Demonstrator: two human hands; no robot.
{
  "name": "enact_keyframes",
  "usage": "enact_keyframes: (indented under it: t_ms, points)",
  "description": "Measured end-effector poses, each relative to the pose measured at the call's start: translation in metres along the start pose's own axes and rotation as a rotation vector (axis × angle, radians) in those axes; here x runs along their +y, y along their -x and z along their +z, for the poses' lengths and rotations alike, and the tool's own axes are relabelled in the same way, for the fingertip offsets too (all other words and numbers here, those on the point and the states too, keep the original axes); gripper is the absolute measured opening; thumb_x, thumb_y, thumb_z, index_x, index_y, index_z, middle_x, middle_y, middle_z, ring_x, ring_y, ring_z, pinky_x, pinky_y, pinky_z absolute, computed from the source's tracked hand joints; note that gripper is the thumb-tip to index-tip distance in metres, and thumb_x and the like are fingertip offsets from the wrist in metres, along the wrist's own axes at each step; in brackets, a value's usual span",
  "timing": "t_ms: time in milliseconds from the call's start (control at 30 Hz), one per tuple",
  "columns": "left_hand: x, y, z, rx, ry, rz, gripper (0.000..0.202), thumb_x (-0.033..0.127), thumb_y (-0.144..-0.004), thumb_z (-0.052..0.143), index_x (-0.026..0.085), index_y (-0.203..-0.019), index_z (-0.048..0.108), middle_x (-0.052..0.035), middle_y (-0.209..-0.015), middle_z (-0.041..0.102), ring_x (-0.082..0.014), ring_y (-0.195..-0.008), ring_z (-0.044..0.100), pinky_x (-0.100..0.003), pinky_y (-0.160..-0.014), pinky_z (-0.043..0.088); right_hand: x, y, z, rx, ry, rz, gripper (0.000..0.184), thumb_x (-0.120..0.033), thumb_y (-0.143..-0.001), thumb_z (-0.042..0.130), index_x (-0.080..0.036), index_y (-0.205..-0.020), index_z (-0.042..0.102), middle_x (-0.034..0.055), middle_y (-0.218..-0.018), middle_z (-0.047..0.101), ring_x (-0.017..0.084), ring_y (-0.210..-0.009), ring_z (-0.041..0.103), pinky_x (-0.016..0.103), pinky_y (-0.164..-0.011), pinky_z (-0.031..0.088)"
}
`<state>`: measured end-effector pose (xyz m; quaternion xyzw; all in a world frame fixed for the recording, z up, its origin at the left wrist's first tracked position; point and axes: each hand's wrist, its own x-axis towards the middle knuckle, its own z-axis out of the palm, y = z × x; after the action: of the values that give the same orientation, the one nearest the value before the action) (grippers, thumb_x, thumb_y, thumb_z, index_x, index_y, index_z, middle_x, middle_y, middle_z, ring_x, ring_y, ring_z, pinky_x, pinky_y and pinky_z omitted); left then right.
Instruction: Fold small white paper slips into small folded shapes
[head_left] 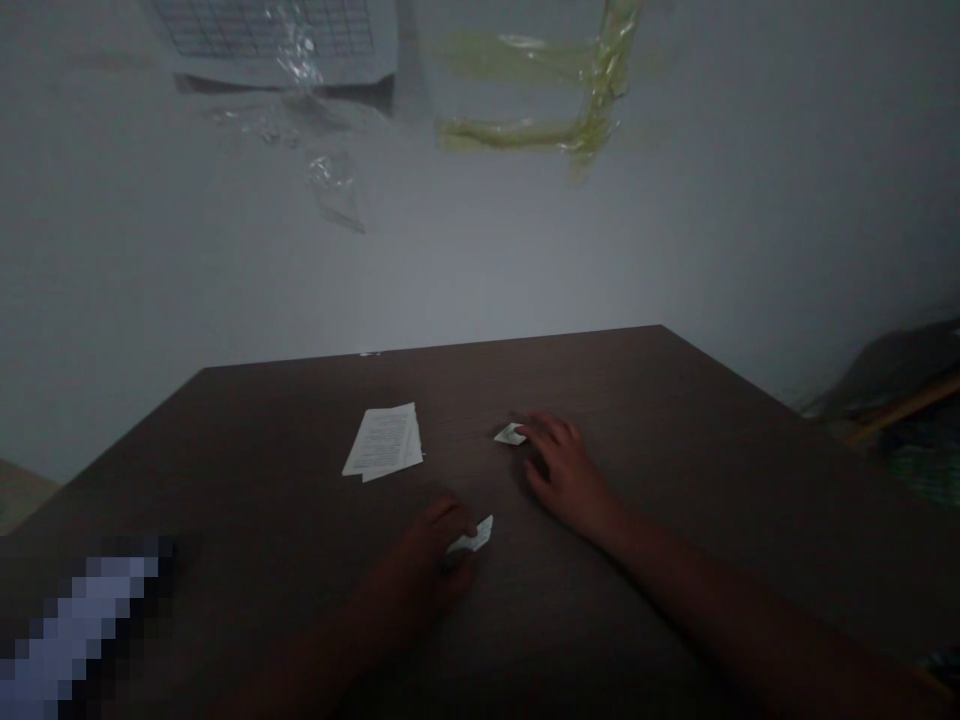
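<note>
My left hand (431, 555) rests on the dark wooden table (675, 420) with its fingers closed on a small folded white paper (474, 537). Farther out lies my right hand (562, 465), palm down, fingers stretched flat. Its fingertips touch a second small folded paper piece (510, 434). A thin stack of printed white sheets (384, 441) lies to the left of both hands, untouched.
A pale wall rises behind the table, with a taped grid sheet (270, 30) and strips of yellowish tape (592, 100). Dim objects, one with a wooden edge (900, 405), sit past the table's right side. A blurred patch covers the lower left corner.
</note>
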<state>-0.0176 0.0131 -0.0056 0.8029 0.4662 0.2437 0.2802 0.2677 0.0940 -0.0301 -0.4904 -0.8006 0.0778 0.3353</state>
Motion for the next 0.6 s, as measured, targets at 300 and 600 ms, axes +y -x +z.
enact_keyframes:
  t_ms: [300, 600]
  points:
    - [-0.004, -0.01, -0.019, 0.137, 0.461, -0.251, 0.021, 0.044, -0.094, 0.084, 0.025, -0.101, 0.079, -0.0071, -0.113, 0.084, -0.0322, -0.11, 0.082, -0.046, -0.099, 0.066, 0.004, 0.0, -0.004, -0.201, 0.024, -0.02, 0.054, -0.02, -0.107, 0.07, -0.026, -0.16, 0.074, 0.0175, -0.171, 0.069, 0.038, -0.159, 0.062, 0.07, -0.137, 0.045]
    - [-0.015, -0.015, -0.013, 0.23, 0.617, -0.355, 0.032, 0.054, -0.094, 0.088, 0.024, -0.102, 0.081, -0.0113, -0.135, 0.088, -0.0364, -0.124, 0.084, -0.051, -0.104, 0.068, -0.01, 0.002, -0.01, -0.159, -0.171, 0.02, 0.043, -0.026, -0.1, 0.083, -0.025, -0.143, 0.082, 0.0165, -0.153, 0.079, 0.037, -0.145, 0.073, 0.063, -0.128, 0.056]
